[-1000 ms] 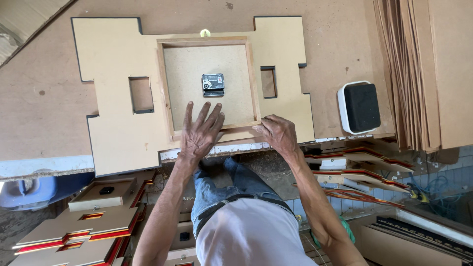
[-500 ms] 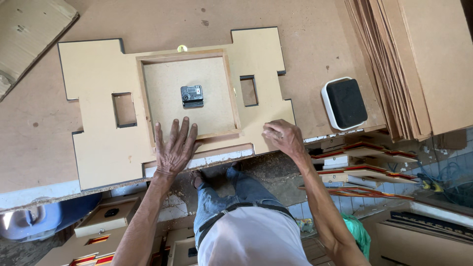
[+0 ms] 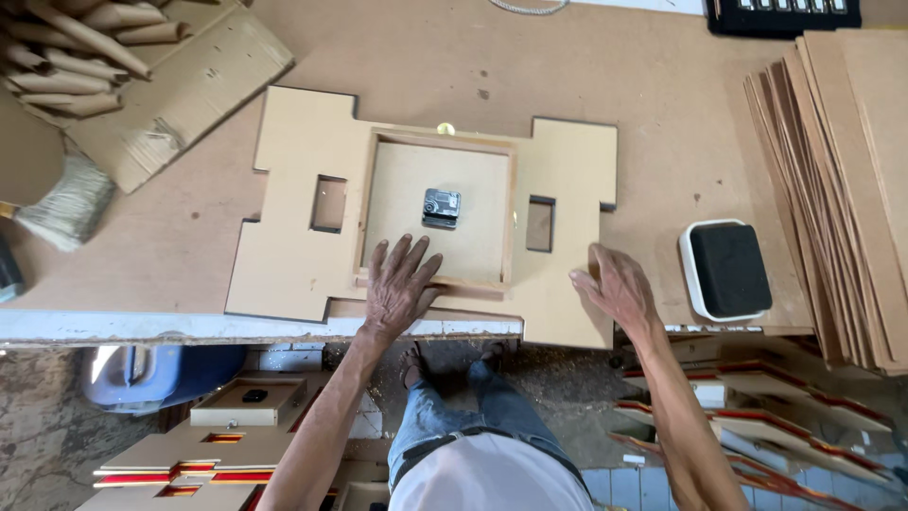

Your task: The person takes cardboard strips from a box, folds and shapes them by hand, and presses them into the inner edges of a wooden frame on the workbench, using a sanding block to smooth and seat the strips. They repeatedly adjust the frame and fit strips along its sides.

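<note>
A pale cut-out board [image 3: 284,255] with two small rectangular holes lies flat on the brown table [image 3: 454,66]. A square wooden frame [image 3: 437,213] sits in its middle, with a small black clock mechanism [image 3: 441,207] at the centre. My left hand [image 3: 399,284] lies flat, fingers spread, on the frame's near edge. My right hand [image 3: 617,289] rests on the board's near right corner, fingers loosely bent. Neither hand grips anything.
A black pad in a white tray [image 3: 726,271] sits right of the board. Thin brown sheets [image 3: 842,180] are stacked at the far right. Corrugated cardboard [image 3: 180,90], paper rolls and a brush [image 3: 66,203] lie at the left. Finished red-striped pieces [image 3: 199,454] are stacked below the table edge.
The view has swung, so the board now sits lower and more centred. My right hand has moved from the frame's near corner out to the board's right corner. My left hand stays on the frame's edge.
</note>
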Tool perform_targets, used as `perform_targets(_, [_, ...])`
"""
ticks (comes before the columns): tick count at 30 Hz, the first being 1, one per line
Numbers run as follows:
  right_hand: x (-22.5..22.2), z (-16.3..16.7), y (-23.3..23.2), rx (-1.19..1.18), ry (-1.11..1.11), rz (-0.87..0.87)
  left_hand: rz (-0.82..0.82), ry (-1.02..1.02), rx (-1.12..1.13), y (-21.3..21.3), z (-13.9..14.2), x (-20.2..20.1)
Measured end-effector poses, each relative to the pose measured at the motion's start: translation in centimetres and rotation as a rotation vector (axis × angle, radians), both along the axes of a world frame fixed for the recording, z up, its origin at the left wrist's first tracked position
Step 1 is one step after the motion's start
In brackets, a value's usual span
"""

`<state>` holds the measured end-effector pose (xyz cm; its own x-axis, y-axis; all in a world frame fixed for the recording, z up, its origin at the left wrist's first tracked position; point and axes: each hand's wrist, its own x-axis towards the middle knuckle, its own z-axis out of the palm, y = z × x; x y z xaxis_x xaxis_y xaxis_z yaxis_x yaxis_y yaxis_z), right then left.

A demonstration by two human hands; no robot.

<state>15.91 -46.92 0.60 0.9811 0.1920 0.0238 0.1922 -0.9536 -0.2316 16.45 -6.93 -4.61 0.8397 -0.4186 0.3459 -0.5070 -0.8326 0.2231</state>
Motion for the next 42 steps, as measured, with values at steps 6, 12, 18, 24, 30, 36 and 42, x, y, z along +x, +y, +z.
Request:
perform_targets(6, [-9.2, 1.3, 3.7, -0.007, 0.106, -0.130, -0.130, 0.092, 0.056, 2.5, 2.3, 3.6])
perform_targets(12, [-14.7, 0.2, 10.7, -0.107, 0.486, -0.208, -0.332, -0.037, 0.025, 4.8, 4.5, 10.9])
perform_targets(18, [-15.5, -1.8, 17.8, 0.545, 0.316, -0.253, -0.031, 0.046, -0.129, 7.4, 5.3, 10.7])
perform_targets(24, [-12.8, -2.2, 20.4, 0.615, 0.296, -0.302, 0.009, 0.156, -0.311, 7.0, 5.1, 5.5])
perform_targets(30, [-10.4, -3.4, 20.1, 0.573, 0.121, -0.081, 0.328, 0.025, -0.377, 12.4, 6.0, 6.0])
perform_targets(36, [-5.1, -2.7, 17.5, 0.558, 0.629, 0.018, 0.571, -0.027, -0.433, 23.1, 7.3, 14.4])
perform_targets(42, [-3.8, -3.0, 14.4, 0.698, 0.707, -0.196, 0.805, 0.002, -0.628, 32.9, 7.2, 25.9])
